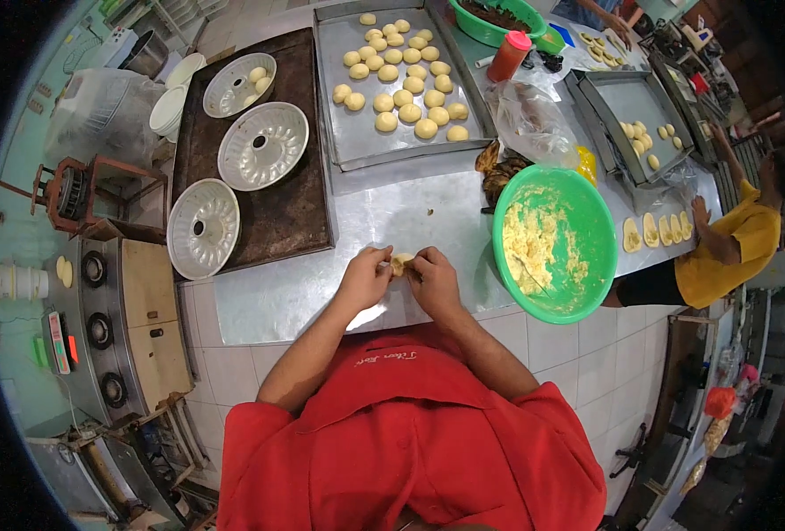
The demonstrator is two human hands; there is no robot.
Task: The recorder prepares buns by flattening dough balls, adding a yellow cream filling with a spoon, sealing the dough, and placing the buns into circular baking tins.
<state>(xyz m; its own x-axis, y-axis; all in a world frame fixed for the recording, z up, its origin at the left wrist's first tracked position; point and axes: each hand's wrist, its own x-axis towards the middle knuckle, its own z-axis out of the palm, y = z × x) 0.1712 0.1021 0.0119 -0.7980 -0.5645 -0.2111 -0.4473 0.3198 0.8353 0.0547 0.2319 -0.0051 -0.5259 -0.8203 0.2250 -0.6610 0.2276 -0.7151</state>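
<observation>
Between my two hands, over the front of the metal table, is a small piece of pale yellow dough [400,263]. My left hand [370,276] pinches its left side, with the fingers bent and closed. On the other side my right hand [433,277] grips it, thumb and fingers pressed together. To the right stands a large green bowl [612,232] with a crumbly yellow filling [531,248] in it and smeared up its wall. Beyond my hands, a metal tray [357,133] carries many round dough balls [412,84].
Left, a dark baking tray [277,217] holds fluted ring pans [262,146]. Banana skins [501,173], a plastic bag [534,119] and a red squeeze bottle [509,57] lie beyond the green bowl. At right, a co-worker in yellow [746,243] works beside flattened dough pieces [650,230].
</observation>
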